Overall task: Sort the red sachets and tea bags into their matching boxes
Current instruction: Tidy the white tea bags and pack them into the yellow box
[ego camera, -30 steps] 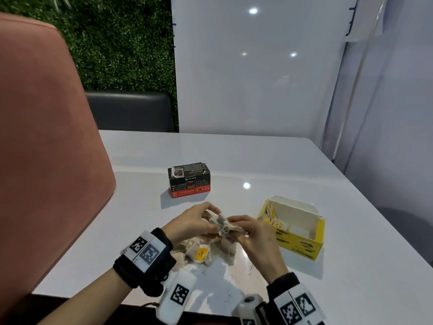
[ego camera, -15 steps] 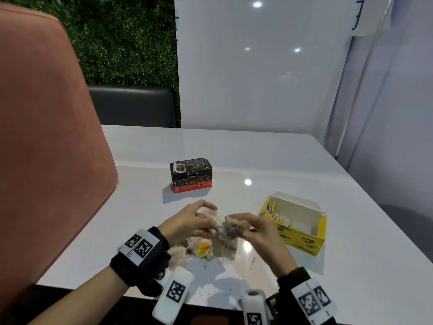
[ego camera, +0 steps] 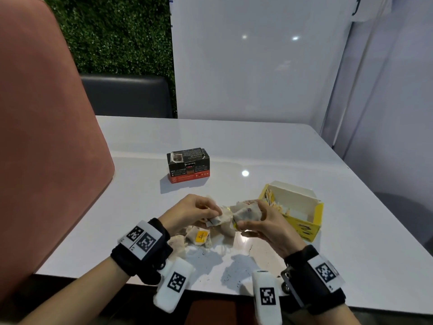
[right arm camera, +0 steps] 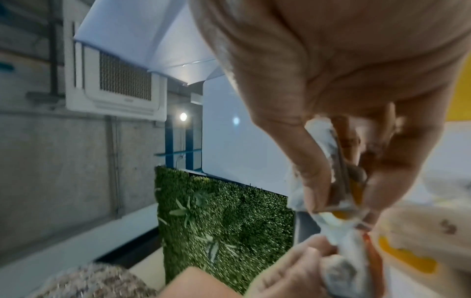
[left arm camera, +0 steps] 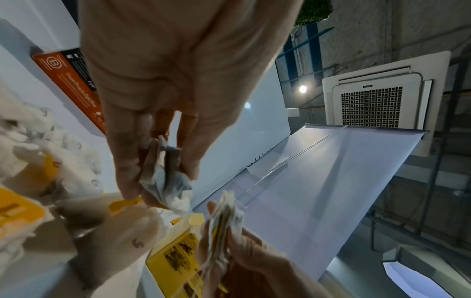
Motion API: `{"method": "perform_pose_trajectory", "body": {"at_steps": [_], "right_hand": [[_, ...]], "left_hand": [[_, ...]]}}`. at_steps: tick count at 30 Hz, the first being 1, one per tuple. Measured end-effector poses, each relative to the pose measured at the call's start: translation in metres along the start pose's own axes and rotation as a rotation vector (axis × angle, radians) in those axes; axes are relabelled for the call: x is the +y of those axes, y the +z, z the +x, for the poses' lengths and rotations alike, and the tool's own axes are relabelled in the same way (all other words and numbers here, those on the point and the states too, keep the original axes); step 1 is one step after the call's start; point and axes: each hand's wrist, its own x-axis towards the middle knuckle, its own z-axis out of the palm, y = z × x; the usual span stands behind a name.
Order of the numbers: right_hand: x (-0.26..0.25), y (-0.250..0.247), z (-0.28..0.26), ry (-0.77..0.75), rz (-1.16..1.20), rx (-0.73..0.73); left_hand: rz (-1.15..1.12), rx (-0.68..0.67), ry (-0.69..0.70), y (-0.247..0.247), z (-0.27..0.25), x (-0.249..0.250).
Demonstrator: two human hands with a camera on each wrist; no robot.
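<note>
My left hand [ego camera: 206,212] pinches a crumpled tea bag [ego camera: 216,220] [left arm camera: 167,179] between thumb and fingers. My right hand [ego camera: 255,221] holds a flat bundle of tea bags [ego camera: 247,212] [right arm camera: 339,171], close to the left hand above the near table. Under both hands lies a loose heap of tea bags [ego camera: 199,238] with yellow tags. The open yellow box [ego camera: 304,221] stands just right of my right hand, with tea bags inside. Farther back sits the black and red box [ego camera: 188,167]. No red sachets show outside it.
The white table [ego camera: 269,148] stretches back to a white wall panel. A pink chair back [ego camera: 42,137] rises close on the left. A dark bench seat [ego camera: 126,95] stands behind the table. Tea crumbs speckle the near table edge [ego camera: 234,266].
The hands have drawn slightly apart, the right one carrying its bundle toward the yellow box while the left keeps its tea bag. The head view has tipped a little.
</note>
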Motion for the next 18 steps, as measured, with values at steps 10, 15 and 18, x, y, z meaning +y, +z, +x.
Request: {"method": "perform_pose_trajectory", "body": {"at_steps": [10,15,18], "right_hand": [[0.002,0.010,0.001,-0.104,0.116,0.117],[0.001,0.009,0.001,-0.152,-0.134,0.145],[0.002,-0.001,0.000,-0.199,-0.190,0.182]], "left_hand": [[0.024,0.090,0.056,0.017,-0.002,0.003],[0.053,0.101,0.010,0.011,0.000,-0.003],[0.056,0.088,-0.025,0.004,0.001,-0.003]]}}
